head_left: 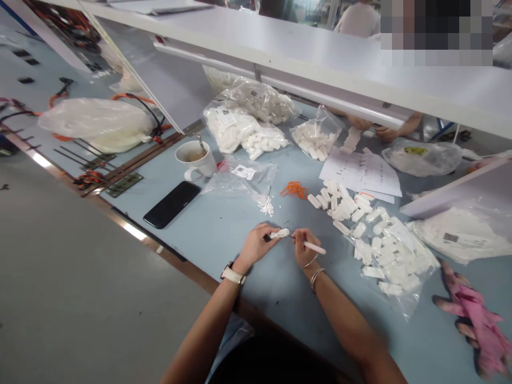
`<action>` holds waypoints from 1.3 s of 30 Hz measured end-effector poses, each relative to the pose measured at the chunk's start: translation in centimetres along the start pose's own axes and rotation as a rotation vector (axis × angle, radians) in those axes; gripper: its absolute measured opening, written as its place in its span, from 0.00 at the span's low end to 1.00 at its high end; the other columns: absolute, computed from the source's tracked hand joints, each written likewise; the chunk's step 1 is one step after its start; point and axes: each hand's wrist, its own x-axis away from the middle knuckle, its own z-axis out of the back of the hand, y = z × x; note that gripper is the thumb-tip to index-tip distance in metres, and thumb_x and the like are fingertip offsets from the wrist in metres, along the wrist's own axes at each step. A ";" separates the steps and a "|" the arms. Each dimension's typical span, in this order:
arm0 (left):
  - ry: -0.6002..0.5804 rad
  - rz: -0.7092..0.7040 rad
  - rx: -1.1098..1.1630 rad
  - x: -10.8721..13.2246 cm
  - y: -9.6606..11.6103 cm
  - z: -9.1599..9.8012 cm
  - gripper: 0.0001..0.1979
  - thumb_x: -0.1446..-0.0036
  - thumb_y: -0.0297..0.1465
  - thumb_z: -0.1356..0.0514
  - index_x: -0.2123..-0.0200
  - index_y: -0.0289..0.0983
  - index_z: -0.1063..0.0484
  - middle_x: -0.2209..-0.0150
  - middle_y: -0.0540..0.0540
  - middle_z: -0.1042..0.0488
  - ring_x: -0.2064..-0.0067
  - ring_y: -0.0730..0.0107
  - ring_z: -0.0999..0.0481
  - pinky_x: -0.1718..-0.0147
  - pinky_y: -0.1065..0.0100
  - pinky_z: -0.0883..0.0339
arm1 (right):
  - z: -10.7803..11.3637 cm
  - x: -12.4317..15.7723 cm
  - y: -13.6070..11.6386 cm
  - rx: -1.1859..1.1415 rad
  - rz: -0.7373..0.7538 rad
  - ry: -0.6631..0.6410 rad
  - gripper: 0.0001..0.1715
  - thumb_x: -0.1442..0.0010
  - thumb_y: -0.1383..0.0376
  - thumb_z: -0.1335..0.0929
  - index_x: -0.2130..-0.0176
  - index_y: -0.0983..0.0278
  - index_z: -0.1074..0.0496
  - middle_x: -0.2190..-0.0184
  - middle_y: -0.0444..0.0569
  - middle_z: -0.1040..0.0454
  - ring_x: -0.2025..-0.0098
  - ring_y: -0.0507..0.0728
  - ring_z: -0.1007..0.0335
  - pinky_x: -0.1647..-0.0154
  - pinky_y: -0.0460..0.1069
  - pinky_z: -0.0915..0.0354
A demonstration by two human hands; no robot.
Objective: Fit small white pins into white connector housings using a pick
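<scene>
Smartphone (172,205) lies leftmost on the blue worktop (216,218), just beside a mug (196,160) with a brownish drink; a knock from an elbow could spill it over both. Next comes a flattened plastic bag (242,178). The left hand (256,244) pinches a small white plastic housing (279,233) between thumb and fingers, in front of the body. Beyond it lie tiny white pieces (266,206), easily scattered by a careless sweep, then orange clips (294,190). The right hand (304,246) is closed around a pink-handled pick (315,248), its tip at the housing, contact unclear; slipping off smooth plastic, it could jab the left fingers. Rightmost are heaped white housings (342,205) and a pink glove (474,320).
</scene>
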 end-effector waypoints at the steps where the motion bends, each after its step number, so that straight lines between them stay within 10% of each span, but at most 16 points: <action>1: -0.004 0.002 0.002 0.0 0.0 0.0 0.08 0.46 0.31 0.37 0.62 0.38 0.23 0.70 0.46 0.26 0.69 0.70 0.30 0.70 0.70 0.37 | 0.0 0.0 0.0 -0.007 -0.014 -0.015 0.27 0.37 0.48 0.43 0.77 0.60 0.34 0.83 0.47 0.30 0.80 0.53 0.35 0.74 0.49 0.38; 39: 0.006 0.004 0.006 -0.2 0.4 0.0 0.07 0.47 0.28 0.37 0.64 0.39 0.22 0.73 0.49 0.30 0.71 0.72 0.32 0.72 0.71 0.38 | -0.7 -0.4 0.6 0.144 0.138 -0.034 0.31 0.35 0.47 0.44 0.79 0.61 0.34 0.84 0.45 0.32 0.80 0.50 0.38 0.75 0.45 0.42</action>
